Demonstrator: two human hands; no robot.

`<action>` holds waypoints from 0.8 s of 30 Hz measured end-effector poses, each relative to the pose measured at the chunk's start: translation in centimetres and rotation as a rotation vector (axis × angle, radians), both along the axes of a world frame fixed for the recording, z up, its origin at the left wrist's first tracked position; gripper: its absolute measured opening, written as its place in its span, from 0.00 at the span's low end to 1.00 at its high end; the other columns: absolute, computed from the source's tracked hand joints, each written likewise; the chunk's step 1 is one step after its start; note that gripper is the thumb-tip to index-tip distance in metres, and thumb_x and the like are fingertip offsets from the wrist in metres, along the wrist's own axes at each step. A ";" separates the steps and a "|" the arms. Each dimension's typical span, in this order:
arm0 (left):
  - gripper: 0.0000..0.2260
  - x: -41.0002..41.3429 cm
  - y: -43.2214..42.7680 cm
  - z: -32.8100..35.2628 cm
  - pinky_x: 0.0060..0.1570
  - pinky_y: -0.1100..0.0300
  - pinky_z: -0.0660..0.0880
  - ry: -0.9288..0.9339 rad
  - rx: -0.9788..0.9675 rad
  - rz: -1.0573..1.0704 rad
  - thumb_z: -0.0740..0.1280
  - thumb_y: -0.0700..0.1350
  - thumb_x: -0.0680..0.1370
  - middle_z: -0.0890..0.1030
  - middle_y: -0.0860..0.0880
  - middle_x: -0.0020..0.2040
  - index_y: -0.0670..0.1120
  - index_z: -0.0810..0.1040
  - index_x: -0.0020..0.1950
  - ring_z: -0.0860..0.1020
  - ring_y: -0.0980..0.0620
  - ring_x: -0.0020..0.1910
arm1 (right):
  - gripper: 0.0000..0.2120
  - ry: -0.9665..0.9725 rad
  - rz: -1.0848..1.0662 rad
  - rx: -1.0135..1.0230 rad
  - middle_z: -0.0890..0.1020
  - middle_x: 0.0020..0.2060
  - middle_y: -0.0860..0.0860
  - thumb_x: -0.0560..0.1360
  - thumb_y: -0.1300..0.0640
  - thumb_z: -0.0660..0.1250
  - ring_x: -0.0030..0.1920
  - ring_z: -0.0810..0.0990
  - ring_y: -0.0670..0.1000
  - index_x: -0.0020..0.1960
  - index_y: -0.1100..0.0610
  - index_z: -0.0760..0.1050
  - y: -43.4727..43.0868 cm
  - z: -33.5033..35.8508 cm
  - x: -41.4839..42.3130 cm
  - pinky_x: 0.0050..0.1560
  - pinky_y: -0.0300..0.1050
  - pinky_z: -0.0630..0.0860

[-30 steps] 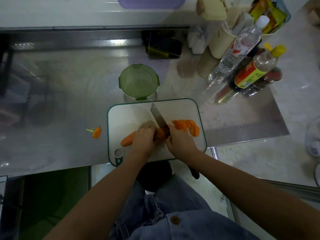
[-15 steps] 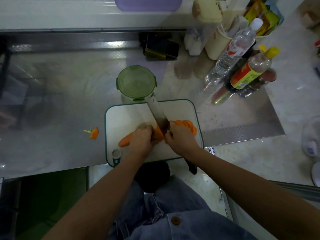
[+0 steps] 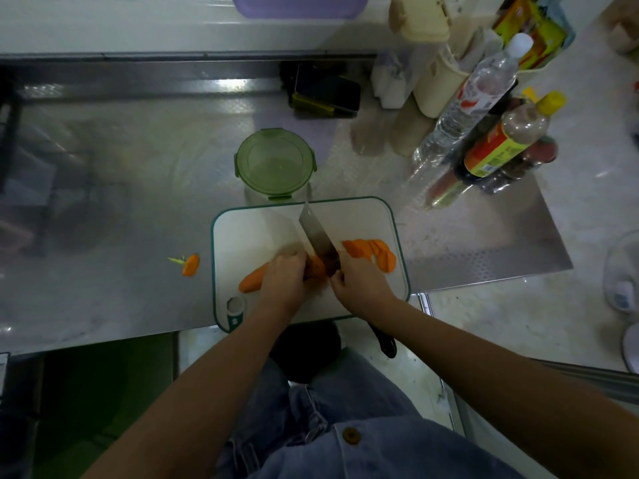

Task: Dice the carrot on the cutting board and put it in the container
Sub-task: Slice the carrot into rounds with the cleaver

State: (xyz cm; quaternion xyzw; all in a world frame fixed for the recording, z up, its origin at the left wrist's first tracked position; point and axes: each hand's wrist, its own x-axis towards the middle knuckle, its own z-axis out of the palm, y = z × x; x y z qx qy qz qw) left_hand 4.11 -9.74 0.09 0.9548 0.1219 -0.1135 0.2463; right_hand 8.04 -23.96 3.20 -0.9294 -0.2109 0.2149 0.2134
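Note:
A white cutting board (image 3: 256,229) with a green rim lies at the counter's front edge. On it my left hand (image 3: 281,281) holds down an orange carrot (image 3: 252,280) whose tip points left. My right hand (image 3: 359,286) grips a knife (image 3: 316,236) whose blade stands on the carrot right beside my left fingers. Several cut carrot slices (image 3: 373,254) lie in a row on the board's right side. Just behind the board stands a round green-lidded container (image 3: 275,164), its lid on.
The cut carrot top (image 3: 190,264) with a green stub lies on the steel counter (image 3: 103,188) left of the board. Bottles (image 3: 498,146), a cream jar and packets crowd the back right. A dark phone (image 3: 326,89) leans at the back wall.
The knife has shifted slightly left along the carrot, and my left hand has crept back with it. The row of slices stays on the right.

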 end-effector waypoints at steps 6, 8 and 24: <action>0.11 0.0 0.1 0.1 0.49 0.55 0.69 -0.021 -0.029 0.001 0.70 0.46 0.73 0.80 0.43 0.52 0.45 0.78 0.54 0.77 0.44 0.51 | 0.19 -0.046 -0.037 0.003 0.79 0.43 0.57 0.78 0.60 0.58 0.41 0.77 0.54 0.68 0.61 0.67 0.5 -1.4 -1.1 0.37 0.43 0.65; 0.12 0.0 0.0 0.3 0.50 0.55 0.69 -0.027 -0.039 0.007 0.71 0.45 0.73 0.80 0.43 0.52 0.44 0.78 0.54 0.76 0.44 0.52 | 0.18 -0.043 -0.046 0.003 0.79 0.42 0.57 0.78 0.59 0.58 0.38 0.75 0.52 0.68 0.61 0.67 0.5 -1.4 -1.2 0.35 0.45 0.67; 0.14 -0.3 0.0 0.6 0.46 0.56 0.68 -0.020 -0.086 0.066 0.74 0.50 0.69 0.78 0.45 0.50 0.44 0.78 0.48 0.75 0.46 0.49 | 0.06 -0.030 0.060 -0.053 0.74 0.38 0.54 0.75 0.59 0.59 0.39 0.75 0.54 0.49 0.61 0.72 -0.4 1.5 0.7 0.39 0.52 0.73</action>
